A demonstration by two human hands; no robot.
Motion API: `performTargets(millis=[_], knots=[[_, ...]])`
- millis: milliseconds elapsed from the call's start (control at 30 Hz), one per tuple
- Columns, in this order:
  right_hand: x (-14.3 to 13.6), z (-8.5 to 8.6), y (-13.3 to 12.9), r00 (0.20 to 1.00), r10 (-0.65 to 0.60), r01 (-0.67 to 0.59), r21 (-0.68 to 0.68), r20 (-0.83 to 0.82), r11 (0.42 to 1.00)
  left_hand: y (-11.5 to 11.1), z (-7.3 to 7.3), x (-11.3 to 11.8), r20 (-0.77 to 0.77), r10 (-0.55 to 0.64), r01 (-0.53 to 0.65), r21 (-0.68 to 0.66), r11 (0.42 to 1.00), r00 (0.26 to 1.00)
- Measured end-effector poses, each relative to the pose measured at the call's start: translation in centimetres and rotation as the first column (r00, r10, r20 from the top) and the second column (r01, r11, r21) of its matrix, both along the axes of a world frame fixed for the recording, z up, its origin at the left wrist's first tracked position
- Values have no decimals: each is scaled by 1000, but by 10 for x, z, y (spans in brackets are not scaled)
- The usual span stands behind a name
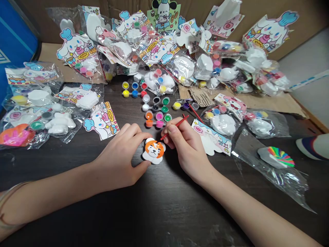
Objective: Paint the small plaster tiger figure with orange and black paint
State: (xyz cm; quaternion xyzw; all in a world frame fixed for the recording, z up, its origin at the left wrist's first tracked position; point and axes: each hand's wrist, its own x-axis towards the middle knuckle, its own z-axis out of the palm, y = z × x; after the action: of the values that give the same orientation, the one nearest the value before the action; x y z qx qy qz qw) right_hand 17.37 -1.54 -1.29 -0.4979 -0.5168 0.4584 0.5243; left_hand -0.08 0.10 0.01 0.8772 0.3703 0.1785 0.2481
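In the middle of the dark table lies a small white animal figurine [154, 158], its face painted orange with black markings. My left hand [122, 156] grips it from the left, thumb below and index finger at its top edge. My right hand [183, 142] pinches a thin red paintbrush [180, 124], whose tip is at the figurine's upper right; whether it touches the surface I cannot tell. Just beyond stand open paint pots: an orange and pink strip [149, 122], a white, black and green strip [155, 107], and a yellow, blue and red strip [134, 93].
Bagged white figurines with paints [183, 67] are heaped along the back. More bags [38, 97] lie at the left, and a printed card [102, 121] near my left hand. To the right are a rainbow-painted piece [277, 157] on plastic and a white cup [315, 146].
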Motion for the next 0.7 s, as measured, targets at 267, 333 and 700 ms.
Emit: performTargets(millis=[267, 333, 700], knots=[[0, 1, -1, 1000, -11, 11, 4, -3, 1000, 0, 0, 0, 3, 3, -3, -4, 1000, 1000], [0, 0, -1, 1000, -9, 9, 9, -3, 1000, 0, 0, 0, 6, 3, -3, -1, 1000, 1000], [0, -1, 0, 1000, -31, 31, 12, 3, 999, 0, 1, 0, -1, 1, -1, -9, 1000, 1000]])
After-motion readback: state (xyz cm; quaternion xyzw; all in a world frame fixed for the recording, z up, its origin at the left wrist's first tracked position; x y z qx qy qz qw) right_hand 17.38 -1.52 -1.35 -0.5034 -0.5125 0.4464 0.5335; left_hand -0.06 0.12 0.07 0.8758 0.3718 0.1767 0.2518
